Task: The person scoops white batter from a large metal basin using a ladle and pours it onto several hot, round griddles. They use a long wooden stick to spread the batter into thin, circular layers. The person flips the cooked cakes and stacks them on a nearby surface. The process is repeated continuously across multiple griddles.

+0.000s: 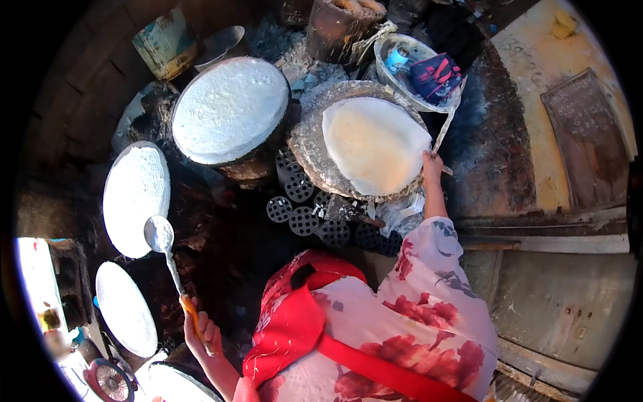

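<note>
My left hand (199,327) is closed around the orange handle of a ladle (159,234), whose round bowl is coated white. The bowl hangs over the near edge of a round pan covered in white batter (136,194). My right hand (432,167) reaches forward, fingers wrapped round a long, thin, pale stick (447,124) that points up and away. It is beside the right edge of a thin round flatbread (372,144), white with a tan middle. The flatbread lies on a rough, grey-brown round stand (307,134).
Another white-coated round pan (231,110) stands on a drum-like stove; a further white disc (126,308) is at the lower left. Honeycomb coal briquettes (303,220) are stacked below the stand. A basin (429,102) holds a blue can and dark patterned cloth. A small fan (110,380) stands lower left.
</note>
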`<state>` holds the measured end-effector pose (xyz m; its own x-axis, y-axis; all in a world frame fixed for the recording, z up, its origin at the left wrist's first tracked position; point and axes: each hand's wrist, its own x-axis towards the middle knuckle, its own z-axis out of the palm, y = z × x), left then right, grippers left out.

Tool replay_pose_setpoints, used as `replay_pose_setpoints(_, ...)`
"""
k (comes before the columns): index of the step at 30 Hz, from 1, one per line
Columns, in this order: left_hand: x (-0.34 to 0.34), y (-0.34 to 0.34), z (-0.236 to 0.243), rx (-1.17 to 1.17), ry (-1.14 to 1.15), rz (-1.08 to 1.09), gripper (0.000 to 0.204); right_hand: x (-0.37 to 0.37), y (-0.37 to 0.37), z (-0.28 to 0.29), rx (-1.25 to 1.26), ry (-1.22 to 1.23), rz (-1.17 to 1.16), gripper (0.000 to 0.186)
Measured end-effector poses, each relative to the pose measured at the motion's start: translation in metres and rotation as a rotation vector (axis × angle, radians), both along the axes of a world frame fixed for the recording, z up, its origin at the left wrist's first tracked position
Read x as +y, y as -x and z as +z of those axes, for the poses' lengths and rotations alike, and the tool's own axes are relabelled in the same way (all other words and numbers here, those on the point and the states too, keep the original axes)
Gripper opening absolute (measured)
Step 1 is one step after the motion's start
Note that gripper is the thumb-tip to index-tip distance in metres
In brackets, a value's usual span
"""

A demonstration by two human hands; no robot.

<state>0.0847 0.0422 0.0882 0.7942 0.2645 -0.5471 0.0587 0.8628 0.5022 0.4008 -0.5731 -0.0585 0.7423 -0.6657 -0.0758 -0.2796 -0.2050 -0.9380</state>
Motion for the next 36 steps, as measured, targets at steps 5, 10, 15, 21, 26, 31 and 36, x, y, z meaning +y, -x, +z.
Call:
replay_pose_setpoints(5, -0.029, -0.002, -0.003, 0.058, -0.032, 0.03, 0.037, -0.04, -0.018, -0.029, 0.2, 0.185, 0.023, 0.035)
replay_pose_setpoints(10, -0.05, 0.024, -0.005, 0.056, 0.012, 0.179, 0.037, 0.015, -0.026, 0.046, 0.649, 1.158, 0.133, 0.028)
replay_pose_setpoints(15, -0.065, 0.066, -0.009, 0.014, 0.114, 0.373, 0.039, 0.111, -0.063, 0.038, 0.169, 1.148, 0.387, 0.031)
replay_pose_setpoints(21, -0.122, 0.151, 0.015, -0.079, -0.066, 0.658, 0.043, 0.392, 0.032, 0.001, -0.324, 0.641, 1.728, 0.029)
replay_pose_setpoints(26, -0.251, 0.253, 0.033, 0.072, -0.168, 1.099, 0.042, 0.464, 0.183, 0.008, -0.706, 0.606, 2.715, 0.016)
replay_pose_setpoints(31, -0.422, 0.312, 0.004, 0.344, -0.095, 1.618, 0.037, 0.462, 0.267, -0.004, -0.839, 0.795, 3.178, 0.017)
replay_pose_setpoints(36, -0.531, 0.385, -0.078, 0.964, 0.217, 1.68, 0.04, 0.451, 0.335, -0.001, -1.0, 0.854, 3.324, 0.017)
